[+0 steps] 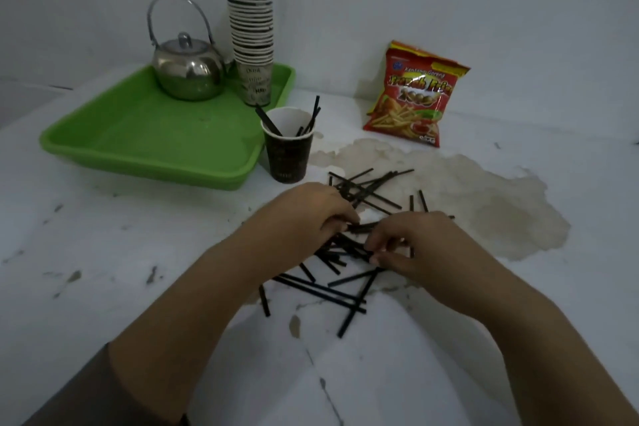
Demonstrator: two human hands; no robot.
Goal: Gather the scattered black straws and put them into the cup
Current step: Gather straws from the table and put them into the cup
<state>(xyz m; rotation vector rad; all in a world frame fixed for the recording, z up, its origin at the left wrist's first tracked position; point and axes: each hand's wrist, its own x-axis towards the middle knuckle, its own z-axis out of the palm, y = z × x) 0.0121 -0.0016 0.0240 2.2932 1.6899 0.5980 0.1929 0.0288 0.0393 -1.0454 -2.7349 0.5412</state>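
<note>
A: What are the fingers doing?

B: Mid-frame, the left hand (307, 209) curls its fingers onto the black straws (349, 252); the right hand (411, 242) pinches a straw between thumb and fingertips.

A: And the rest of the straws?

B: Scattered on the white table (103, 252) under and around both hands. A few already stand in the dark cup (288, 156), just above the left hand.

A: What's nearby?

B: Upper left, a green tray (145, 138) with a kettle (188, 74) and stacked cups (250, 31). Upper right, a red snack bag (413, 97) beside a brownish stain (484, 204).
</note>
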